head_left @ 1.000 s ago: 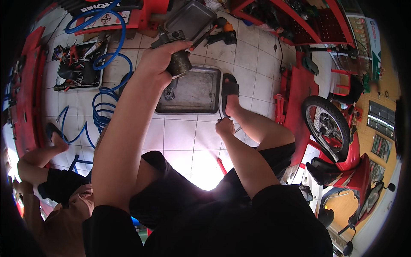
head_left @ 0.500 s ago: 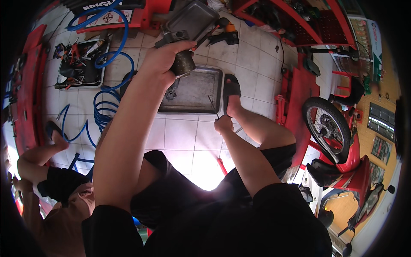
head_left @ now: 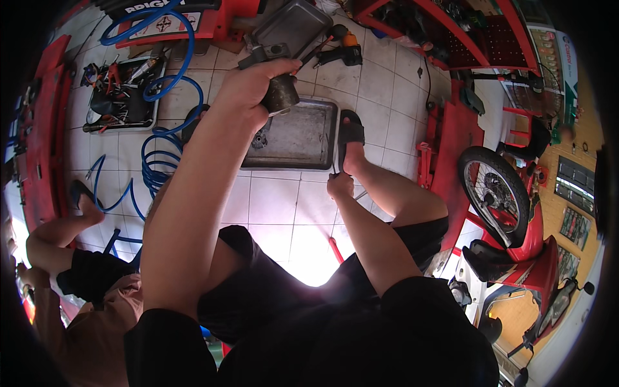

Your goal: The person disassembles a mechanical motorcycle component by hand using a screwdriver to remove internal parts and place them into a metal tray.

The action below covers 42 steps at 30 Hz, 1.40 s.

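My left hand (head_left: 248,87) is raised over the left end of a shallow metal tray (head_left: 293,132), fingers wrapped round a metal part. This metal part (head_left: 282,95) has a dark drum-like lower end, and a grey bracket-like piece sticks out above my fingers. Its exact kind I cannot make out. Just below the tray's right corner, my right hand (head_left: 340,186) is closed round a thin metal rod tool (head_left: 334,155), which points away from me. The tool's handle is hidden in my fist. A small toothed metal piece (head_left: 259,140) lies in the tray's left part.
Blue coiled hose (head_left: 161,164) runs along the left. Beyond it sits a tray of tools (head_left: 126,93). A second tray (head_left: 293,29) and a yellow-black power tool (head_left: 348,51) lie farther off. A motorcycle wheel (head_left: 493,197) stands right; another person's leg (head_left: 58,238) shows left.
The rod tool in my right hand has swung from leaning left to nearly upright in the picture. My left hand and the metal part have shifted slightly right.
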Available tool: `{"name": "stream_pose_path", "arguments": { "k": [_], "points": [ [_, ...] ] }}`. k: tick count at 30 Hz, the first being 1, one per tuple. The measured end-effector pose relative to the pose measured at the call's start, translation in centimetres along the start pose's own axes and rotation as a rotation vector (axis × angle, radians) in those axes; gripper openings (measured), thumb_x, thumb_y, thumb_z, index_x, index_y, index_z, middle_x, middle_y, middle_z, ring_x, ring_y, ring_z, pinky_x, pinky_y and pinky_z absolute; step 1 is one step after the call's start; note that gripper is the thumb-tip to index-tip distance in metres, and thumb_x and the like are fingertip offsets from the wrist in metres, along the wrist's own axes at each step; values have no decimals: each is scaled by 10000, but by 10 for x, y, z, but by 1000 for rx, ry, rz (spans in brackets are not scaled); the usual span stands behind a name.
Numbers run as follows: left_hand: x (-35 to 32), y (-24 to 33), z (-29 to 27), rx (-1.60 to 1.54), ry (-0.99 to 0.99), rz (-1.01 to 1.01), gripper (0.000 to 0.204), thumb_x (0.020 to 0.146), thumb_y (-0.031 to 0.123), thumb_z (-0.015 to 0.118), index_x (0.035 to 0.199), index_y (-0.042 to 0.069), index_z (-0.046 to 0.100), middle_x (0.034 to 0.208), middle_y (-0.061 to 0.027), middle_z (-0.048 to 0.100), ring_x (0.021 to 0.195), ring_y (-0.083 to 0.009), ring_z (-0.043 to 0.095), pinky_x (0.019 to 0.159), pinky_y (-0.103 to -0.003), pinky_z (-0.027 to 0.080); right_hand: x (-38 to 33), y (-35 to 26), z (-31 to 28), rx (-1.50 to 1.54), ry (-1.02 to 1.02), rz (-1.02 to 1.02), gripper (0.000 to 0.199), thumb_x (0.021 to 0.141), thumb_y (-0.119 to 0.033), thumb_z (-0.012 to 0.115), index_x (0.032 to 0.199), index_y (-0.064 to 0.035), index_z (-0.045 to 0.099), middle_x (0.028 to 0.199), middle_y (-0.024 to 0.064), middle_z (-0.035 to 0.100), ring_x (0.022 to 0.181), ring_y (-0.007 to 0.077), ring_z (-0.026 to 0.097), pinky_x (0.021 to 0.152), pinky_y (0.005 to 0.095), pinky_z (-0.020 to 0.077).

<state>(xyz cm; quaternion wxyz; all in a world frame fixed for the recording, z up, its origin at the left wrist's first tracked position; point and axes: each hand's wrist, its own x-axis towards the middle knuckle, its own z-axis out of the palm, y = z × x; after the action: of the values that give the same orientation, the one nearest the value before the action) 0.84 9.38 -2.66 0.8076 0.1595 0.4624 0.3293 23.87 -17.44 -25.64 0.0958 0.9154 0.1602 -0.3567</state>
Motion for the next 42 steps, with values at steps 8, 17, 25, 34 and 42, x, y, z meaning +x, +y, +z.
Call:
{"name": "stream_pose_path", "arguments": {
  "k": [8,17,25,34,42],
  "points": [
    [-2,0,2,31,21,-22,300,820,61,827,1084,0,698,944,-86,688,847,-202,692,686,-362,575,4,3,1,-8,1,-89,365,970,-364,644,1138,-51,731,1158,197,725,1141,355,682,940,474,553],
    [-2,1,0,15,39,-15,310,817,48,826,1095,-9,703,948,-88,694,858,-205,694,686,-357,575,21,-28,-6,-92,-46,-95,354,965,-340,658,1081,-12,723,974,172,756,937,332,747,807,453,599],
    [-1,2,2,14,22,-5,295,828,57,815,1095,-2,704,953,-84,697,864,-200,694,685,-353,566,6,-9,-13,-46,-7,39,343,945,-308,676,1108,-8,700,1141,174,726,1104,329,701,923,452,564],
    [-2,-2,5,13,40,-22,290,830,77,820,1091,25,704,953,-76,701,848,-193,700,665,-344,544,-10,2,-13,-108,13,10,343,942,-284,645,1144,-13,700,1194,183,720,1103,329,712,930,453,572],
    [0,-1,3,-12,10,-24,344,816,63,833,1112,28,661,947,-77,698,844,-204,704,655,-360,547,-19,0,-26,-11,-110,29,311,891,-172,574,1116,15,678,898,165,752,719,265,757,663,377,624]
  ]
}}
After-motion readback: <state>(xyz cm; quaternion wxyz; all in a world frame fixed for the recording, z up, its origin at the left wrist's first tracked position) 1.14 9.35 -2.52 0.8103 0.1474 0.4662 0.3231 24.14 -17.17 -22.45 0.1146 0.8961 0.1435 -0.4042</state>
